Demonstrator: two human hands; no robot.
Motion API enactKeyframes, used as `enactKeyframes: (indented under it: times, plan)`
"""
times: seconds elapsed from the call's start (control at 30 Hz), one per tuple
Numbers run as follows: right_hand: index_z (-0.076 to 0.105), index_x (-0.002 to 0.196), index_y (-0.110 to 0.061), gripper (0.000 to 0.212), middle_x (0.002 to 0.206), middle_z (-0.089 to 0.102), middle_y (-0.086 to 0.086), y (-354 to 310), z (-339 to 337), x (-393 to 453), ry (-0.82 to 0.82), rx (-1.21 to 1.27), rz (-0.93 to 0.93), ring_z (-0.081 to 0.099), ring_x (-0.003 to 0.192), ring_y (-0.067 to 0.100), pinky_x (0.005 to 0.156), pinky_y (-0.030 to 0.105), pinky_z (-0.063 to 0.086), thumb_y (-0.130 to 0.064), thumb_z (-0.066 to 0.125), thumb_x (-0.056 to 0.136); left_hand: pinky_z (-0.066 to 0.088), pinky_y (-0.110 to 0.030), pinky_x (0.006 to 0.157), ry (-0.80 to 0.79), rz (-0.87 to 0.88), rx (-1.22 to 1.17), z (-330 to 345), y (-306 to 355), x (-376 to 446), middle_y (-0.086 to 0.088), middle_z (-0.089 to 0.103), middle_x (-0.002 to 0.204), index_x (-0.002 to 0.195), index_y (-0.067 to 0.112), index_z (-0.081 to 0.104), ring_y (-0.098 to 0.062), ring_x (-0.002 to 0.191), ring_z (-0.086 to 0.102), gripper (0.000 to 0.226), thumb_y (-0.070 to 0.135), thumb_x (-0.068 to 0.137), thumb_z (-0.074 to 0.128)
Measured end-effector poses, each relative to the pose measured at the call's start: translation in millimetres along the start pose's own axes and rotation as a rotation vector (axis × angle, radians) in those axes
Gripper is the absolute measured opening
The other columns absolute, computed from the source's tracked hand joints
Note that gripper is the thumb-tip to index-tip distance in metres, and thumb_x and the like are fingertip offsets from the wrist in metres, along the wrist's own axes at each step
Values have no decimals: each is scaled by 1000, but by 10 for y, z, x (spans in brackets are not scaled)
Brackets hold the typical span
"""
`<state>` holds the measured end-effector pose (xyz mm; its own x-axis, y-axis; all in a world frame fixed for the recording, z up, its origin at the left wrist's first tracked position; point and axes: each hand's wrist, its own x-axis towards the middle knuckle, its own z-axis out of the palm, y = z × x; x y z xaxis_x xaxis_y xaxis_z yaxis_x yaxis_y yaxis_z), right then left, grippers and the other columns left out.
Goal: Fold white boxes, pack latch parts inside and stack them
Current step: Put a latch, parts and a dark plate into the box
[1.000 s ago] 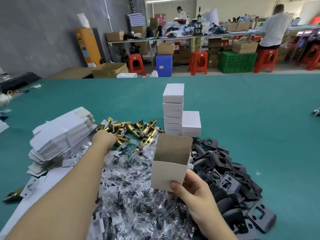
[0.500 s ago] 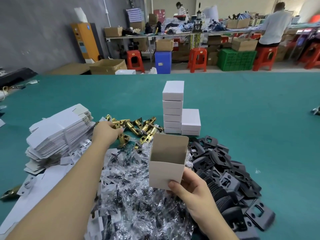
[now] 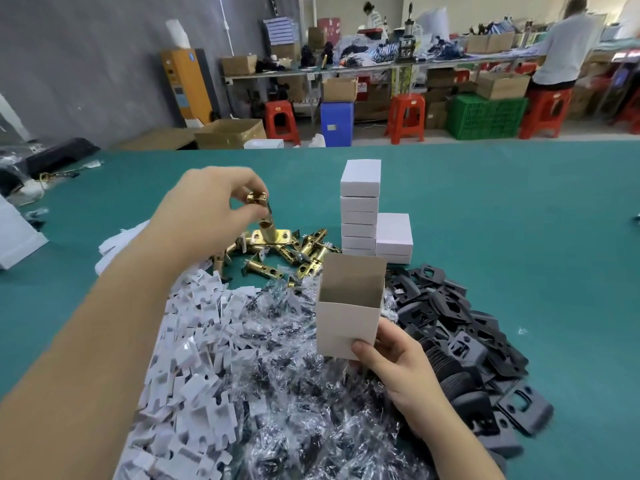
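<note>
Nearest lay a heap of clear screw packets [image 3: 277, 393] and white card inserts [image 3: 194, 341] on the green desk [image 3: 519, 237], with black strike plates [image 3: 460, 341] piled at the right. Above the packets the right hand [image 3: 398, 362] gripped an open white box [image 3: 348, 313] by its lower corner, mouth upward. Further out the left hand [image 3: 204, 209] pinched a brass latch [image 3: 266, 220], held upright over the pile of brass latches [image 3: 284, 254]. Beyond stood two stacks of closed white boxes [image 3: 360, 209], touching side by side
</note>
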<state>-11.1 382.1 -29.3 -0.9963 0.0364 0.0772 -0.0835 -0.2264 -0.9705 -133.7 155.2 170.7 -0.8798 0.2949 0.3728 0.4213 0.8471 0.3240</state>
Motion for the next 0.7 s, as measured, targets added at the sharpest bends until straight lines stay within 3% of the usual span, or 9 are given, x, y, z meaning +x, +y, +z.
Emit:
enactKeyframes:
  times: [0.07,0.17,0.27,0.37,0.43,0.53,0.7]
  plan:
    - [75,114,-39,33,116,75,1,-9,4,-5,-4,-9,1,72,105,16,86,30,59,-25,75,84,39,-24,56,17,89,-84,-194,142,-122,19,70,80,91,37,69,-6,50,48,9,32,88,76]
    - [75,113,-41,32,116,75,-1,-16,4,-10,0,-22,5,72,105,16,88,33,60,-27,75,84,32,-23,49,66,221,-233,-443,344,-297,12,55,54,93,40,75,-7,45,37,11,38,82,79]
    - [75,111,-42,31,115,76,-2,-25,8,-13,9,-24,14,72,105,16,90,35,60,-28,75,83,29,-23,48,34,318,-426,-550,567,-428,7,59,58,97,37,78,-21,49,35,19,34,79,82]
    - [76,109,-44,31,113,76,-3,-45,19,-19,6,-24,12,72,104,13,86,28,59,-28,75,83,28,-18,45,-22,346,-523,-460,732,-486,15,60,58,96,32,80,-12,48,32,18,28,78,82]
    - [76,109,-45,31,114,76,-3,-50,19,-23,2,-18,15,72,105,13,85,26,58,-27,75,84,26,-14,44,-39,320,-513,-330,782,-498,19,57,53,93,30,79,-6,47,30,15,24,81,82]
    - [75,112,-43,30,116,75,-1,-41,9,-23,-4,0,21,72,106,18,87,33,60,-27,74,87,24,-12,43,-32,254,-433,-126,794,-522,27,56,51,93,28,78,-7,44,32,14,18,83,82]
    - [75,112,-40,27,117,75,0,-33,1,-14,-9,3,27,72,105,19,88,37,61,-29,74,88,27,-14,48,17,184,-265,101,711,-526,38,52,53,92,30,79,-4,49,42,11,23,84,82]
